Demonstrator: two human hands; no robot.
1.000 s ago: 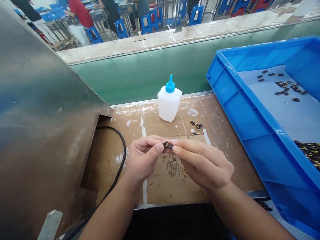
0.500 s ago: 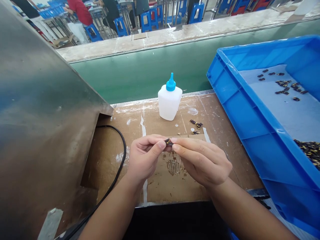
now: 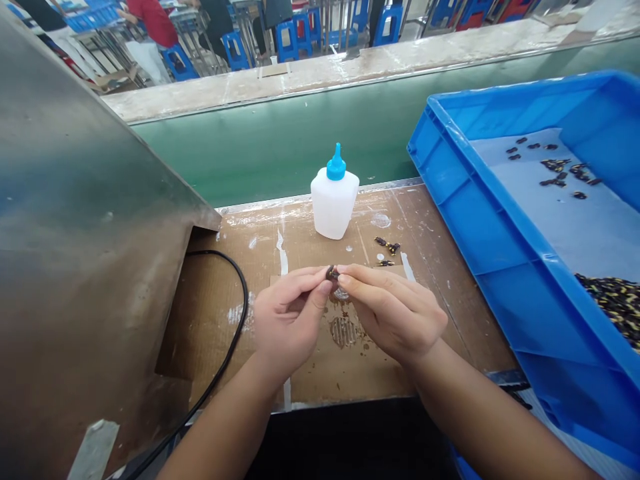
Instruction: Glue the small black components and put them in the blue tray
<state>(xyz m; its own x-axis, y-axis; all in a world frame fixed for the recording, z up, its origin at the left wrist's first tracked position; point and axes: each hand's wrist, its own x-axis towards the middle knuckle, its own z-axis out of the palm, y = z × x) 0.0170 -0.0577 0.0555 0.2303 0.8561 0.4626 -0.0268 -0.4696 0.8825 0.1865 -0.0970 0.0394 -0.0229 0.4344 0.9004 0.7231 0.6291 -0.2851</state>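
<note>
Between my fingertips is a small dark part with yellow bits [image 3: 332, 273]; its exact kind is too small to make out. My left hand [image 3: 290, 310] pinches one side of it between thumb and forefinger. From the other side, the fingertips of my right hand [image 3: 395, 307] close on it too. Both hands hover over the cardboard-covered bench [image 3: 320, 383]. Several similar dark and yellow parts [image 3: 389, 245] lie on the cardboard just beyond my right hand. Behind my hands stands a white squeeze bottle [image 3: 334, 203] with a blue nozzle cap, upright.
On the right, a large blue bin [image 3: 480, 233] holds many more dark and yellow parts [image 3: 613, 303] on a pale sheet. A metal housing [image 3: 90, 233] and a black cable [image 3: 244, 300] flank the left. A green belt [image 3: 240, 157] runs behind; people and blue stools [image 3: 287, 41] are farther off.
The small part has turned between my fingertips, with both hands still on it. The whole view has shifted slightly, so the bench and bin appear a little farther left.
</note>
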